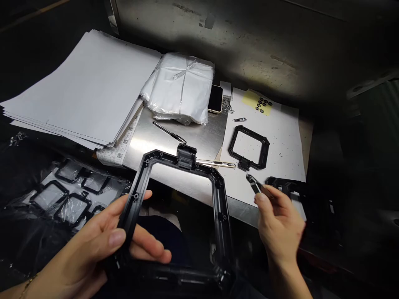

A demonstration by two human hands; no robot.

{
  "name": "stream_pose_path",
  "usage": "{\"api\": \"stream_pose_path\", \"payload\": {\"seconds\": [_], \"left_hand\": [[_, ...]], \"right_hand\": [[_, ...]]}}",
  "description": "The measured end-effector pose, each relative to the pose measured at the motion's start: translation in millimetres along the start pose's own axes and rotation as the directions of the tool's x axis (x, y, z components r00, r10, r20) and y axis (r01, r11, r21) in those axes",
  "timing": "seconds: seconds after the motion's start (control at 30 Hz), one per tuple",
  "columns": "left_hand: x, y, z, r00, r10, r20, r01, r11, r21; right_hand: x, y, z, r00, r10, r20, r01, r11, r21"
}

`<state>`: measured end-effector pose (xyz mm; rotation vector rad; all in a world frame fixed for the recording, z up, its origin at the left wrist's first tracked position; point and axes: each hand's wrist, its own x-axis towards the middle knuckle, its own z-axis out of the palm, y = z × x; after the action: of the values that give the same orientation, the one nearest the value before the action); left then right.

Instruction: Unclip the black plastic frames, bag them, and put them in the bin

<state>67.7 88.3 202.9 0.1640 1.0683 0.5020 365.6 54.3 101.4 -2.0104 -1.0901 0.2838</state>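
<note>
Held a large black frame [222,205], right there at bottom centre, in the left hand [104,232] at lower left: gripped its left bar, with the thumb on the near face and the fingers curled behind and through the opening. Over at lower right, pinched a nail clipper [254,182] in the right hand [279,224], closed on it between thumb and bent fingers, apart from the large frame and just below a second black frame [264,151]. Had that one flat on a white sheet [286,137] at right. Saw, higher on that same sheet, a small metal piece [239,119] and a yellow note [249,98] with black round stickers [262,109]. Spotted a pen [168,132] on the metal tabletop [140,143] at centre, then a phone [215,99] beside a plastic-wrapped bundle [193,93] at upper centre. Caught, too, a stack of white paper [93,83] at upper left and, at lower left, more black frames [56,185] with clear plastic over them.
</note>
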Motion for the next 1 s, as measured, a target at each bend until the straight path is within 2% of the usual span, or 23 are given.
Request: {"api": "stream_pose_path", "payload": {"seconds": [0.1, 0.2, 0.3, 0.37, 0.4, 0.43, 0.47, 0.5, 0.53, 0.57, 0.6, 0.63, 0.67, 0.7, 0.73, 0.77, 0.8, 0.83, 0.87, 0.9, 0.93, 0.97, 1.0], "left_hand": [[-0.3, 1.6, -0.4, 1.000, -0.004, -0.003, 0.004, 1.000, 0.004], [0.8, 2.0, -2.3, 0.999, 0.042, 0.022, -0.043, 0.998, 0.044], [7.7, -4.3, -8.7, 0.976, 0.184, 0.114, -0.201, 0.966, 0.162], [17.3, -13.8, -14.6, 0.936, 0.307, 0.173, -0.347, 0.886, 0.306], [23.5, -19.8, -17.3, 0.905, 0.370, 0.208, -0.424, 0.810, 0.405], [30.2, -26.1, -19.5, 0.865, 0.433, 0.255, -0.500, 0.692, 0.521], [37.0, -32.3, -21.1, 0.814, 0.489, 0.313, -0.563, 0.533, 0.631], [43.6, -37.8, -22.3, 0.753, 0.535, 0.384, -0.611, 0.352, 0.709], [49.7, -42.1, -23.2, 0.688, 0.561, 0.460, -0.644, 0.179, 0.744], [55.1, -44.6, -24.3, 0.632, 0.564, 0.532, -0.666, 0.043, 0.745], [59.6, -45.2, -25.8, 0.585, 0.572, 0.575, -0.679, -0.042, 0.733], [63.3, -43.6, -28.1, 0.550, 0.607, 0.573, -0.680, -0.072, 0.730], [66.3, -39.9, -31.2, 0.531, 0.671, 0.518, -0.663, -0.052, 0.747], [68.8, -34.5, -35.1, 0.532, 0.740, 0.411, -0.631, 0.023, 0.776], [71.0, -27.7, -39.6, 0.557, 0.786, 0.267, -0.597, 0.155, 0.787], [72.9, -20.3, -44.3, 0.607, 0.787, 0.109, -0.564, 0.330, 0.757], [74.7, -13.0, -49.0, 0.681, 0.732, -0.023, -0.525, 0.510, 0.681], [76.3, -6.4, -53.3, 0.766, 0.636, -0.100, -0.478, 0.666, 0.572], [77.8, -1.2, -57.2, 0.832, 0.538, -0.134, -0.432, 0.781, 0.451], [79.0, 2.4, -60.5, 0.875, 0.461, -0.147, -0.395, 0.855, 0.335], [80.0, 4.2, -63.2, 0.898, 0.411, -0.160, -0.369, 0.899, 0.237], [80.6, 4.4, -65.2, 0.912, 0.375, -0.165, -0.352, 0.924, 0.151], [80.9, 3.4, -66.8, 0.928, 0.339, -0.157, -0.332, 0.941, 0.068]], "right_hand": [[10.1, 43.5, 23.5, 0.998, -0.057, -0.012, 0.052, 0.969, -0.240], [12.7, 70.9, 35.5, 0.999, -0.043, 0.024, 0.048, 0.946, -0.320], [9.6, 58.5, 35.4, 1.000, -0.009, -0.004, 0.008, 0.951, -0.309], [1.8, 23.7, 31.3, 0.998, 0.046, 0.044, -0.040, 0.989, -0.139], [-4.4, 0.6, 29.4, 0.985, 0.091, 0.144, -0.097, 0.995, 0.035], [-11.5, -24.4, 28.4, 0.950, 0.114, 0.289, -0.189, 0.950, 0.247], [-19.2, -49.2, 28.6, 0.888, 0.044, 0.457, -0.259, 0.870, 0.419], [-26.5, -72.0, 30.1, 0.788, -0.053, 0.613, -0.344, 0.788, 0.511], [-32.8, -91.4, 32.8, 0.699, -0.097, 0.708, -0.451, 0.708, 0.543], [-37.5, -106.5, 36.2, 0.659, -0.115, 0.743, -0.519, 0.645, 0.561], [-40.2, -117.1, 39.7, 0.635, -0.126, 0.763, -0.562, 0.603, 0.567], [-40.9, -123.4, 42.9, 0.637, -0.126, 0.761, -0.577, 0.577, 0.578], [-40.0, -126.6, 45.5, 0.642, -0.139, 0.754, -0.574, 0.565, 0.593], [-37.7, -127.5, 47.4, 0.629, -0.172, 0.758, -0.570, 0.560, 0.601], [-34.3, -127.2, 48.8, 0.597, -0.221, 0.771, -0.573, 0.556, 0.603], [-29.9, -126.5, 50.2, 0.544, -0.271, 0.794, -0.587, 0.553, 0.591], [-24.5, -125.7, 52.4, 0.470, -0.320, 0.822, -0.602, 0.565, 0.564], [-17.5, -125.2, 55.9, 0.385, -0.367, 0.847, -0.600, 0.597, 0.532], [-8.2, -124.6, 61.5, 0.327, -0.397, 0.858, -0.543, 0.664, 0.514], [3.9, -123.9, 69.6, 0.319, -0.401, 0.859, -0.433, 0.744, 0.509], [19.3, -122.8, 80.4, 0.362, -0.391, 0.846, -0.291, 0.815, 0.501], [38.0, -121.1, 93.6, 0.453, -0.378, 0.808, -0.122, 0.871, 0.476], [59.7, -119.0, 108.7, 0.578, -0.355, 0.734, 0.007, 0.903, 0.430]]}}
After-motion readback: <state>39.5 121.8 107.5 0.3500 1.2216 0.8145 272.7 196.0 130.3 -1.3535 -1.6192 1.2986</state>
